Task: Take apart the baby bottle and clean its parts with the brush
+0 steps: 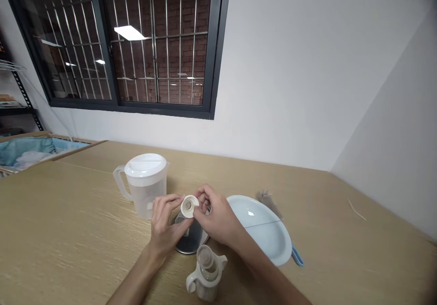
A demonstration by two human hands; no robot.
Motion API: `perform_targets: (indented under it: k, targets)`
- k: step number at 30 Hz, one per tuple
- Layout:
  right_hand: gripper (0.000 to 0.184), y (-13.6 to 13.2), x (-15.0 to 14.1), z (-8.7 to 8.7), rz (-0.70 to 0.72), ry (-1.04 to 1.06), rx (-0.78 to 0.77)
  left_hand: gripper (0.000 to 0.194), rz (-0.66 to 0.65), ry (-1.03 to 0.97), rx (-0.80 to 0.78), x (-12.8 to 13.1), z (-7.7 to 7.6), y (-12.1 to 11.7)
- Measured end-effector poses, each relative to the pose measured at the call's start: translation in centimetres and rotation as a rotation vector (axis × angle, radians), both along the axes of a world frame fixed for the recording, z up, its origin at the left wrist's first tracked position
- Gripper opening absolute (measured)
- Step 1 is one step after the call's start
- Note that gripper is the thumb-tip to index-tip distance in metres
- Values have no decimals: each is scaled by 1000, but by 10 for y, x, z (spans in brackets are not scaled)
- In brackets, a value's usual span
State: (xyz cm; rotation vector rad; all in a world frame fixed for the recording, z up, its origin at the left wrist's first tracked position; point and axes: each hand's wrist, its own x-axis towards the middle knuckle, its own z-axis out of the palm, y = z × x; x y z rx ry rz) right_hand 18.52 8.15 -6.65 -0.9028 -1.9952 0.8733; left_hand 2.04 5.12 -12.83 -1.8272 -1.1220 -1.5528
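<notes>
Pinched between thumbs and fingertips of both hands, above the middle of the worktop (341, 259): white cap (188, 206), hollow side facing the camera, round nub at centre. Left hand (164, 223) at the left rim, right hand (217, 216) at the right. Below: dark round dish (194, 243), partly hidden, with a clear piece inside. Toward the far edge, left: translucent lidded pitcher (148, 190) — contents indiscernible. Nearest the camera: two-handled bottle (208, 275), clear cover on top — contents unclear. Toward the right edge: pale-blue oval dish (269, 241), grey-bristled brush (267, 200) just beyond, then thin white strip (357, 210).
</notes>
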Motion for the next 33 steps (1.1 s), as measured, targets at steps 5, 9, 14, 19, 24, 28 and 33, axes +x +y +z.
perform_targets:
  k: [5,9,14,19,24,28,33]
  targets:
    - [20,-1,4,4,30,-6,-12,42,3,-47,-13,2,1,0]
    - [19,-6,7,11,53,-25,-14,41,5,-69,-26,4,2,1]
    - [18,-12,8,14,36,-58,23,40,12,-88,-51,3,1,0]
    - [14,-15,6,10,-15,-115,83,40,14,-85,-83,2,-2,0]
    - [12,-15,5,7,-57,-152,115,40,5,-77,-79,2,-3,-1]
    - [13,-15,6,5,-56,-160,148,41,-8,-68,-66,2,-2,-2]
    - [14,-16,3,0,-74,-151,137,41,-12,-60,-46,3,-2,-1]
